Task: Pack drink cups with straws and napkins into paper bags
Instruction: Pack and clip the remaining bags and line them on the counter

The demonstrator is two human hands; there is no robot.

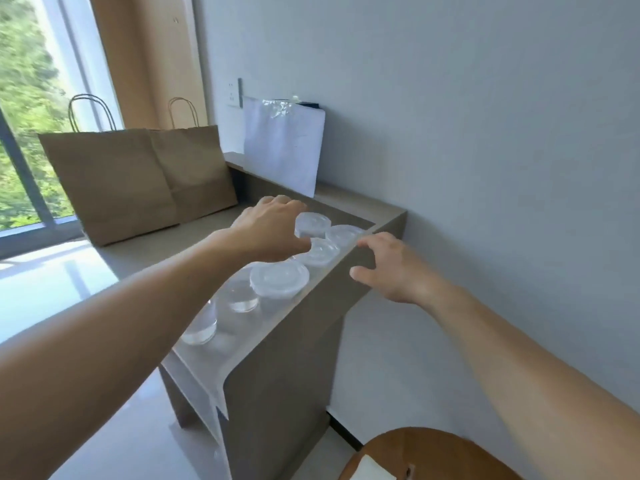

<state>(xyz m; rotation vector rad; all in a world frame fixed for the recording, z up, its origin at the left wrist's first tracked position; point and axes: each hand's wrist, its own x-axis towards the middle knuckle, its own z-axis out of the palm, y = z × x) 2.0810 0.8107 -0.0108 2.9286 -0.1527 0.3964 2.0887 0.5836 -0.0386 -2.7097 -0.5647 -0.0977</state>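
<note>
- Bare forearms reach in from the near edge; left hand (273, 230) spread wide, palm down, over the cups, holding nothing
- Right hand (391, 268), fingers loosely bent and empty, hovers beside the raised ledge (360, 202) of the grey-beige bench (145, 251)
- Clear plastic lidded drink cups (280, 277) stand in a row along the ledge, within easy reach; translucent, flat-lidded, no straws visible
- Two brown paper bags with twisted handles (114, 181) stand upright at the far end, probably awaiting filling
</note>
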